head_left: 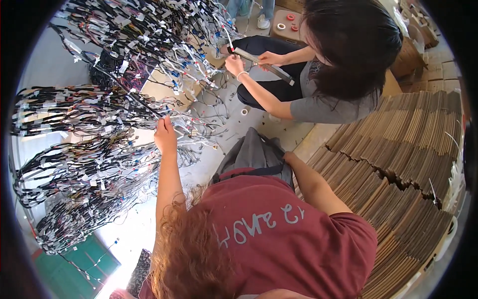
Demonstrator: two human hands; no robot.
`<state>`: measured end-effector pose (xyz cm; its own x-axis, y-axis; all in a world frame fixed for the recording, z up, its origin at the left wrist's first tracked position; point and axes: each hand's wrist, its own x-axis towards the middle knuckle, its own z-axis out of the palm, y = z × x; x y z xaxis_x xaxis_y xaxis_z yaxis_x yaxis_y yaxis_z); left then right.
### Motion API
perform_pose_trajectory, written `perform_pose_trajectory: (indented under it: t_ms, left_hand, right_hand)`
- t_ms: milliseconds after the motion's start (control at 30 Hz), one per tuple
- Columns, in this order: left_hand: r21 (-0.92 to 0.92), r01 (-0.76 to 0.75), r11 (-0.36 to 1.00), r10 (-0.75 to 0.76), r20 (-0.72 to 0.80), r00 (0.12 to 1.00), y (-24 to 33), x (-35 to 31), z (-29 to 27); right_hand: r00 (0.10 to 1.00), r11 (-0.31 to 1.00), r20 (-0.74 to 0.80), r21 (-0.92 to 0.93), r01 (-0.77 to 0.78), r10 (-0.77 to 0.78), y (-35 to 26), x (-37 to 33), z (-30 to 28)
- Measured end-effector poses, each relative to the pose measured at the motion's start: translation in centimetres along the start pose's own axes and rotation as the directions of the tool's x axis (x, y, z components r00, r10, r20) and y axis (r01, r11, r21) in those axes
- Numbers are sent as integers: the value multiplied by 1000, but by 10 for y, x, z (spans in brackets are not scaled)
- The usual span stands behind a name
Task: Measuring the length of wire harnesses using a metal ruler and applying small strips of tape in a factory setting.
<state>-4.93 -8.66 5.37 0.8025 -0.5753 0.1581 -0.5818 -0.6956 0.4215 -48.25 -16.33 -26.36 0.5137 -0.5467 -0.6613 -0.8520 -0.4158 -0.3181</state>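
My left hand (166,135) reaches out to the hanging wire harnesses (99,112), its fingers pinched on the end of one dark bundle. Around it, black and white wires with white labels and small connectors hang in thick rows, their loose ends pointing right. My right hand (289,158) is down against my grey trousers (254,152); its fingers are hidden. Across from me, a seated person in a grey shirt (328,102) holds a long flat grey bar (274,70) in one hand. That person's other hand (235,65) is at the wire ends.
Flat cardboard (388,164) is stacked high along the right. Red and white tape rolls (290,17) lie on a stool (286,34) at the back. A white roll (245,110) and wire scraps are on the floor. A green panel (74,266) stands at lower left.
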Motion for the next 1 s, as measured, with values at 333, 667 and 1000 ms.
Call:
perform_pose_trajectory:
  t_ms: [333, 667, 1000]
  left_hand:
    - [-4, 9, 1000, -9, -1, 1000, -5, -4, -1]
    - [-48, -77, 996, 75, -50, 996, -2, 1, 5]
    - [-50, -49, 998, 49, -7, 999, -2, 2, 6]
  right_hand:
    - [948, 965, 243, 105, -238, 208, -33, -14, -41]
    - [956, 954, 216, 179, -238, 198, -50, -31, -59]
    - [946, 970, 270, 107, -217, 182, -61, -21, -68]
